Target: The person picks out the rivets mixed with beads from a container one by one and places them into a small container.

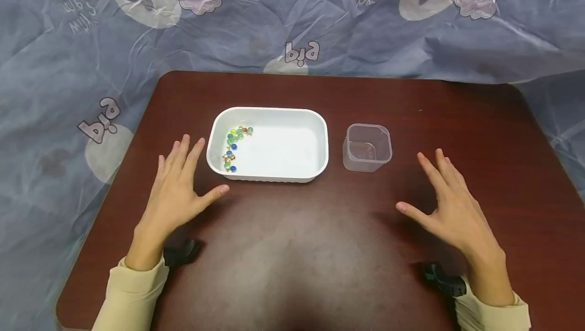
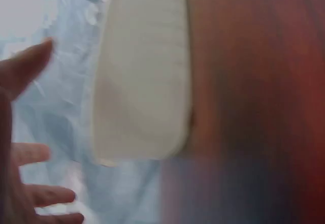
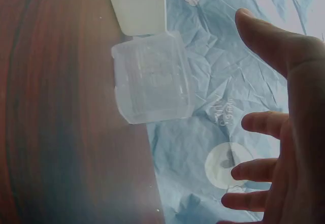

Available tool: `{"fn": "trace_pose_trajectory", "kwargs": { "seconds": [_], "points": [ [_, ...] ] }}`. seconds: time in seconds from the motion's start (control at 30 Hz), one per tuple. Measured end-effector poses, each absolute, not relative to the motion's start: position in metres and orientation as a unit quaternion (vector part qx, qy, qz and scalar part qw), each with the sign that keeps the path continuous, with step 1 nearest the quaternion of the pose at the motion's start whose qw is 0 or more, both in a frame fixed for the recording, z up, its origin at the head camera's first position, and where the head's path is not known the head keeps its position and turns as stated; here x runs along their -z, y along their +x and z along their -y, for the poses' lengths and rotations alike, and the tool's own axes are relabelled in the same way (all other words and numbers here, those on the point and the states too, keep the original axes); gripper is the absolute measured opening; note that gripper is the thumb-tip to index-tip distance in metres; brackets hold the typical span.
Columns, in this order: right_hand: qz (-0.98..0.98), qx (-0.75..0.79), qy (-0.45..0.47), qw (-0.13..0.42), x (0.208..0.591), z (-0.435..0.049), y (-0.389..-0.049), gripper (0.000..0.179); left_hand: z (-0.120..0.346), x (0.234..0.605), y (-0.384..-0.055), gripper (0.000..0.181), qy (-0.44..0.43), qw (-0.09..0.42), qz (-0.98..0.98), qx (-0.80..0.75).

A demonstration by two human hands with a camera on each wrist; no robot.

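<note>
A white rectangular tray (image 1: 283, 145) sits on the table, with several glass marbles (image 1: 234, 146) in blue, green and yellow and small gold pieces (image 1: 228, 156) along its left side. To its right stands a clear plastic container (image 1: 367, 147), with nothing visible inside. My left hand (image 1: 175, 196) is spread beside the tray's left end, thumb near its front corner, holding nothing. My right hand (image 1: 457, 211), fingers apart, hovers to the right of the container and holds nothing. In the right wrist view the container (image 3: 152, 79) stands beyond the fingers.
The dark red-brown table (image 1: 292, 250) has rounded corners. A crumpled blue-grey printed sheet (image 1: 256, 21) lies behind it and along its left side. Black wrist devices (image 1: 183, 252) are strapped at both sleeve cuffs.
</note>
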State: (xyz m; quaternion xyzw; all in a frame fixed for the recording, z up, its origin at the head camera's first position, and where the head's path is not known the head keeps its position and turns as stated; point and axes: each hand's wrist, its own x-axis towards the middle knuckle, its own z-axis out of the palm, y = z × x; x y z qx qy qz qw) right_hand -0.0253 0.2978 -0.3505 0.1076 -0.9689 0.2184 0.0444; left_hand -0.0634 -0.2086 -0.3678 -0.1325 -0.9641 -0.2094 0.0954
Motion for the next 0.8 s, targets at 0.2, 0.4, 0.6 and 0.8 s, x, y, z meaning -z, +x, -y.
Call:
{"fn": "trace_pose_trajectory", "kwargs": {
  "seconds": [0.2,0.4,0.6,0.8],
  "points": [
    [0.952,-0.253,0.130,0.112,0.359,-0.294,-0.025,0.100,0.211,0.393,-0.080,0.083,-0.116,0.121,0.919,0.357],
    [0.931,-0.273,0.160,0.182,0.364,-0.288,-0.029,0.088,0.205,0.406,-0.086,0.071,-0.113,0.115,0.885,0.437],
    [0.923,-0.280,0.173,0.197,0.370,-0.286,-0.029,0.079,0.200,0.409,-0.085,0.068,-0.102,0.102,0.898,0.415],
    [0.898,-0.318,0.195,0.231,0.373,-0.277,-0.035,0.077,0.199,0.413,-0.085,0.068,-0.091,0.108,0.893,0.427]
  ]
}}
